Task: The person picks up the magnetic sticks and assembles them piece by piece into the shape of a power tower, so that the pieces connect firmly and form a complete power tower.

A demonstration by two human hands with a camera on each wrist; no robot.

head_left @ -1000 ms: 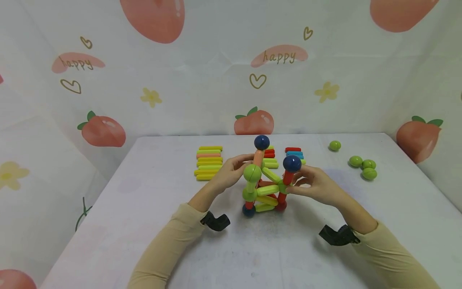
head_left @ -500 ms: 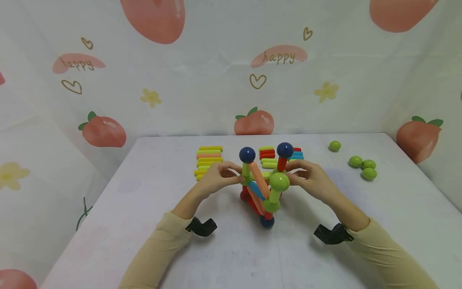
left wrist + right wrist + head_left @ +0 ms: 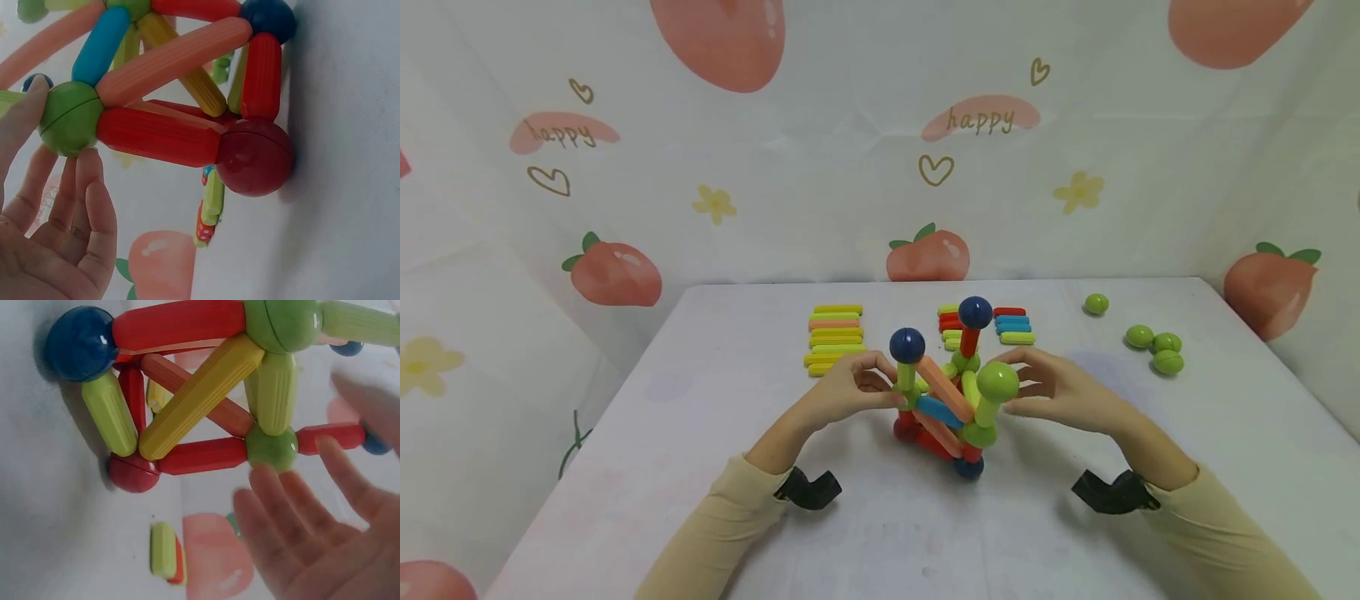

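Plainly, left hand (image 3: 850, 387): at 9 o'clock of the frame, thumb on one side and fingertips on the other, pinching a green corner ball (image 3: 71, 119); fingers bent.
Left forearm: reaches in from 7 o'clock, beige sleeve (image 3: 715, 517) ending at the wrist, with a black wrist piece (image 3: 808, 489) there.
Right hand (image 3: 1067, 392): at 3 o'clock, fingers spread and only slightly bent, thumb standing well apart from them; nothing clasped. Fingertips lie right by a back green ball (image 3: 272, 447); blur hides whether they touch it.
Right forearm: comes in from 5 o'clock, in a matching sleeve and wrist piece.
Frame (image 3: 945, 389): ball-and-rod build upright between both hands, at the centre of the bench (image 3: 880, 542); lower balls are down at the surface, though whether all touch cannot be told.
Frame's tops: navy ball (image 3: 907, 345) at 11 o'clock, another navy ball (image 3: 975, 312) at 12, large green ball (image 3: 997, 382) at 2.
Loose rods: yellow, lime and orange row (image 3: 837, 337) at 10 o'clock from the frame; short blue, red and lime ones (image 3: 1013, 321) at 1.
Loose green balls (image 3: 1167, 362): between 2 and 3 o'clock, well apart from the right hand.
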